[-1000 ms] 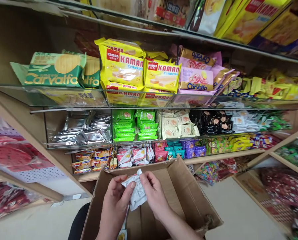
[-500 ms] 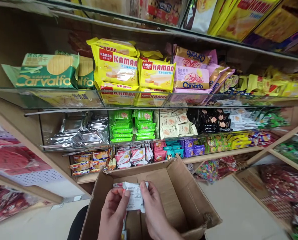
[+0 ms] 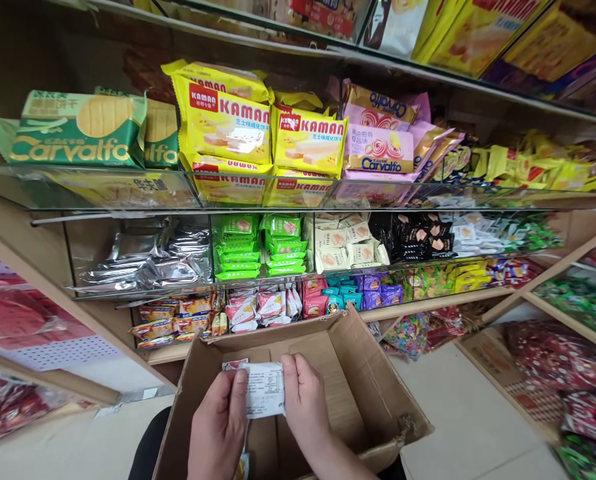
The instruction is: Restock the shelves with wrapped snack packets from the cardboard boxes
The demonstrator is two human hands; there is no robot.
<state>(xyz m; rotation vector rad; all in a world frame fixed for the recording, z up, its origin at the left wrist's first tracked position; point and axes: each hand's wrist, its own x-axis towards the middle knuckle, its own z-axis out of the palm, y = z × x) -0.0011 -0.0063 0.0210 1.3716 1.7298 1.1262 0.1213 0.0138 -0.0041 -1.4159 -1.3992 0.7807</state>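
Observation:
A small white snack packet (image 3: 265, 390) with printed text facing me is stretched between both hands. My left hand (image 3: 218, 417) pinches its left end, thumb on top. Its right end is gripped by my right hand (image 3: 308, 407), thumb likewise on the near face. Both hands are over an open cardboard box (image 3: 393, 400). Inside the box, partly hidden behind my hands, lie a red-and-white packet (image 3: 234, 365) at the far left and a yellowish packet (image 3: 242, 465) near the front.
Glass-fronted shelves face me. Yellow wafer packs (image 3: 223, 127) and green biscuit packs (image 3: 78, 130) stand on the upper one. Lower down are silver packets (image 3: 148, 260), bright green packets (image 3: 238, 247) and red-and-white packets (image 3: 271, 307). Bagged red goods (image 3: 553, 360) sit at right.
The packet has been turned flatter and straighter between my hands, its printed face toward me. Both hands have shifted slightly left in view, and the camera view has moved a little.

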